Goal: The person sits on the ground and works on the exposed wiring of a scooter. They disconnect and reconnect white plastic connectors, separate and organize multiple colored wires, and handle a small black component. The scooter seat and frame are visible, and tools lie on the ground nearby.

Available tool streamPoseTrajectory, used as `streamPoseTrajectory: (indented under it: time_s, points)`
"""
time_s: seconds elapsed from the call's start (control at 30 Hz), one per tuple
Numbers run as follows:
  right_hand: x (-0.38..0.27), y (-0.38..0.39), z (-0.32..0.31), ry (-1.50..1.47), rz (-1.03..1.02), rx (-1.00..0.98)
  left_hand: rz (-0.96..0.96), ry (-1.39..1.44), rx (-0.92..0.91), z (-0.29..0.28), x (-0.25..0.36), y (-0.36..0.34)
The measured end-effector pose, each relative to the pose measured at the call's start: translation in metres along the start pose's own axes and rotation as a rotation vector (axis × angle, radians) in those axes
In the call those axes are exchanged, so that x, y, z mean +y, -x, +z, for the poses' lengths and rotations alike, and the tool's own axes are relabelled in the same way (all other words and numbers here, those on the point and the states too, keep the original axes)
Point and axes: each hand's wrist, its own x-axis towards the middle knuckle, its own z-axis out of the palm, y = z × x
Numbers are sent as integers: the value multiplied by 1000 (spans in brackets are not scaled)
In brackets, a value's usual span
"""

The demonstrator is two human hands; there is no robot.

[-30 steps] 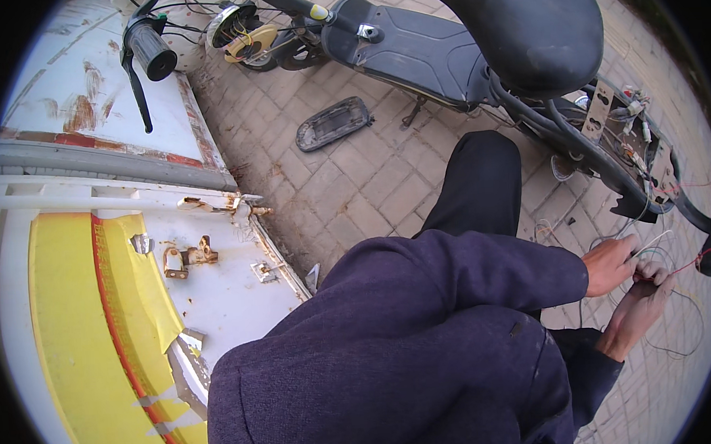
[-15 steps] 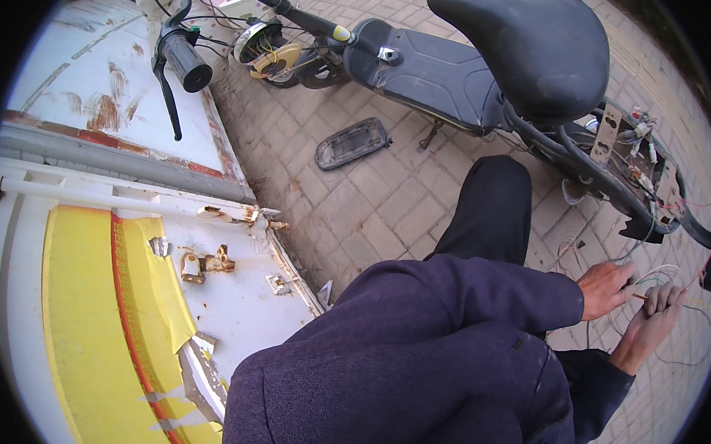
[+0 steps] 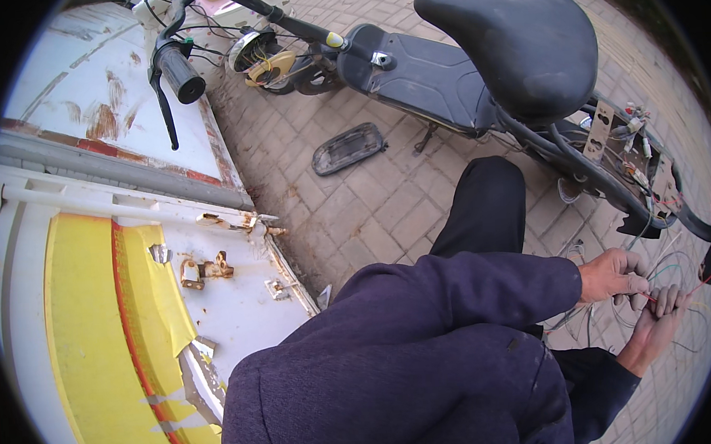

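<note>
On paving of rectangular bricks, beside a rust-stained white metal panel, stands a black scooter with a smooth, curved seat. Near its bare rear frame, the left hand and right hand pinch a thin red wire between closed fingers. A wide strip of paving runs between panel edge and scooter, holding a dark oval cover.

Your red wire looks plastic-coated, your sleeve matt cloth — the saddle smooth, softly glossy; the footboard matt plastic; the latch rough, rusted metal.
</note>
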Motion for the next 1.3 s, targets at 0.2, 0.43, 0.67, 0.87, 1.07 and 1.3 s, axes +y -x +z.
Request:
streamPoseTrajectory:
  time_s: [0.2,0.43,0.67,0.87,1.07,1.3]
  points:
    - [6,6,19,-21,7,-40,-130,113,5,8,17,6]
    - [4,5,36,-44,-55,-27,-260,306,8,2,24,-7]
    - [26,36,36,305,48,-38,-198,251,70,15,39,-31]
    - [54,60,29,347,-2,-32,-159,213,130,25,29,-45]
    - [43,61,17,411,-27,-27,-126,79,97,29,29,-56]
    - [1,65,15,935,-272,177,-10,-177,159,35,18,-69]
